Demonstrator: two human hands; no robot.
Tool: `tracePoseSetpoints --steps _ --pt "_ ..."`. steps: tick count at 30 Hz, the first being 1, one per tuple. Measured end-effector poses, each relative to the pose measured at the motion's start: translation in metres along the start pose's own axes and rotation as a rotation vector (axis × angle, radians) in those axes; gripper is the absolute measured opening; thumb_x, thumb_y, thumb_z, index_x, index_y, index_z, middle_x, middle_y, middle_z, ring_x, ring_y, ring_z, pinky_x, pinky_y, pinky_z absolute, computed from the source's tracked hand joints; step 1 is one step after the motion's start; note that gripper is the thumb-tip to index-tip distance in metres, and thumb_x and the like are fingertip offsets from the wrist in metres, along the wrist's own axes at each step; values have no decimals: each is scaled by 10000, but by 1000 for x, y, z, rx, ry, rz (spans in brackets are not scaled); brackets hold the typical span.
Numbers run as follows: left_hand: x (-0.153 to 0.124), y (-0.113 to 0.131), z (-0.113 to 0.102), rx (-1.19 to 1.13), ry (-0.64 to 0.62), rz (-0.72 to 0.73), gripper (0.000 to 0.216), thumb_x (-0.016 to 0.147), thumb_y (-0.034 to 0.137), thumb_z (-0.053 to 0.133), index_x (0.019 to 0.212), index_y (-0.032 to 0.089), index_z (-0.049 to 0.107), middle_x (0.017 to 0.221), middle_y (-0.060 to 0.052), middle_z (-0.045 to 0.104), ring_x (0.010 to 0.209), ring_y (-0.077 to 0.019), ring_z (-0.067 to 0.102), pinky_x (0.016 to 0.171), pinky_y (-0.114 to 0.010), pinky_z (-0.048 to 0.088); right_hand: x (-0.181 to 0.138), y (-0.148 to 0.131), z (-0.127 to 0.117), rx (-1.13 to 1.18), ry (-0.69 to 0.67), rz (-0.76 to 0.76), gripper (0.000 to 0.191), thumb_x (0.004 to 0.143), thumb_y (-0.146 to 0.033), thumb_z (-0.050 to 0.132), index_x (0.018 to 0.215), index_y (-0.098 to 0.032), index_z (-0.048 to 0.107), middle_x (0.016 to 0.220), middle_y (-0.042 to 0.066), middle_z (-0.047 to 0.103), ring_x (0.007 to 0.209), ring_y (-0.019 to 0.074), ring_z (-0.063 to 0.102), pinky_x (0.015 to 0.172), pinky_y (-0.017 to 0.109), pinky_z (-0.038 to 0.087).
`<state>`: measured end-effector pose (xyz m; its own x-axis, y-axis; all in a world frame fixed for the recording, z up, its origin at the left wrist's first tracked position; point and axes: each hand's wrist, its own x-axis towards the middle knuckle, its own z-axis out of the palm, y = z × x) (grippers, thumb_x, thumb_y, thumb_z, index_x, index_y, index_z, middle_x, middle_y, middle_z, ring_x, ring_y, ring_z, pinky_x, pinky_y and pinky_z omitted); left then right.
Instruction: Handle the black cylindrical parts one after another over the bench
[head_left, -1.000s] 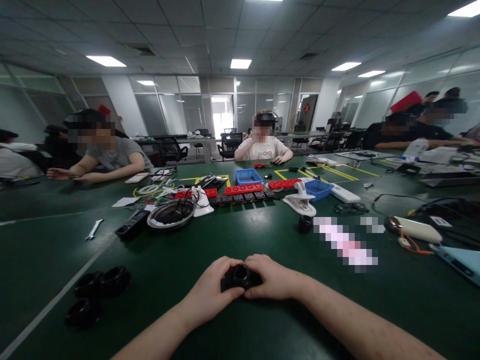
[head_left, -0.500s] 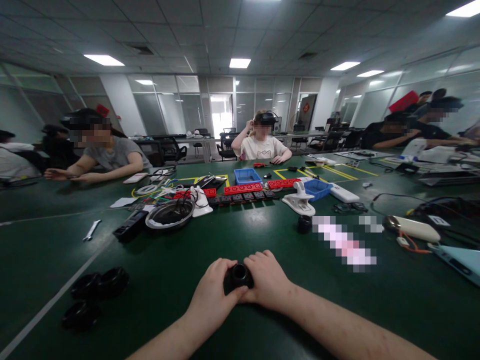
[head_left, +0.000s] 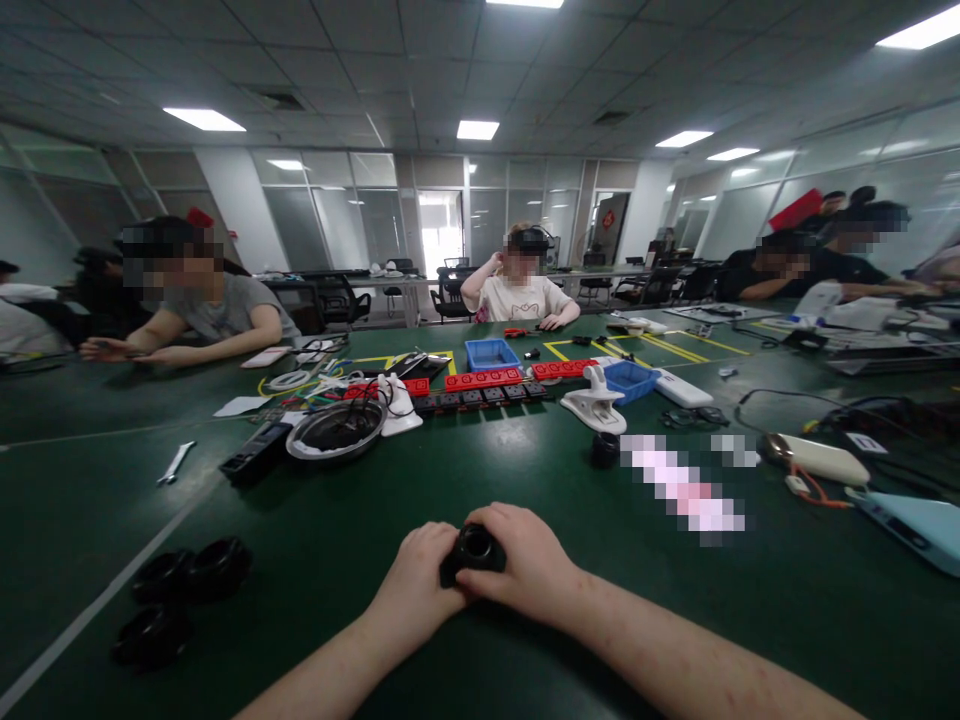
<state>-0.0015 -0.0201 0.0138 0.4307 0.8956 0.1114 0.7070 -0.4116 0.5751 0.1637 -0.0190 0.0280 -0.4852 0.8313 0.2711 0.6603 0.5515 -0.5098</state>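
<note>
A short, hollow, black, glossy part with a round mouth (head_left: 472,563) sits between 2 bare hands, at the near middle of the green table (head_left: 360,500); its mouth faces upward and tips toward the near side, so the axis through the hole stands steep rather than lying flat; the hands cover its sides, and whether its underside touches the table I cannot tell.

The right hand (head_left: 529,560) has its fingers bent over the far and right sides, thumb across the near side, closed on the part; its forearm slants in from the near right. The left hand (head_left: 420,582) cups the left side with fingers curled close around the part, their tips hidden; its forearm rises from the near left, and the 2 hands meet at the near side.

At the near left lie 3 black ring-shaped parts (head_left: 219,568); beyond them rests a silver metal wrench (head_left: 176,464).
</note>
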Motion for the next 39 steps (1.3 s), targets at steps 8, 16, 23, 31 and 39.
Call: tracePoseSetpoints --steps 8,16,23,31,39 --pt "1 -6 0 59 72 -28 257 743 297 633 973 192 587 945 -52 606 908 -253 536 809 -369 392 4 17 -6 158 269 92 329 681 -181 613 981 -198 480 946 46 563 919 218 496 827 363 392" --pt "6 -16 -5 76 87 -101 409 810 274 543 1200 170 476 1101 -84 577 1038 -243 511 889 -381 376 11 48 10 139 267 195 302 653 -116 599 879 -200 418 890 21 519 826 180 519 756 311 424" --pt "-2 -13 -16 68 -3 21 433 778 263 586 1196 193 498 1131 -67 574 1046 -234 507 901 -343 371 10 45 -4 51 282 218 458 641 -274 689 1029 -180 463 1058 87 542 1013 254 488 886 413 361" --pt "-18 12 0 102 13 42 273 726 356 649 937 193 591 888 -54 605 849 -266 563 719 -348 424 -26 5 -36 63 77 164 219 769 -361 572 894 -182 579 778 16 609 718 184 564 626 285 431" --pt "-23 19 3 86 -106 217 360 691 305 683 1017 223 555 1000 -38 607 938 -253 556 805 -332 424 -47 -3 -1 -232 -73 189 252 626 -390 709 702 -181 591 728 16 592 705 198 537 626 293 367"
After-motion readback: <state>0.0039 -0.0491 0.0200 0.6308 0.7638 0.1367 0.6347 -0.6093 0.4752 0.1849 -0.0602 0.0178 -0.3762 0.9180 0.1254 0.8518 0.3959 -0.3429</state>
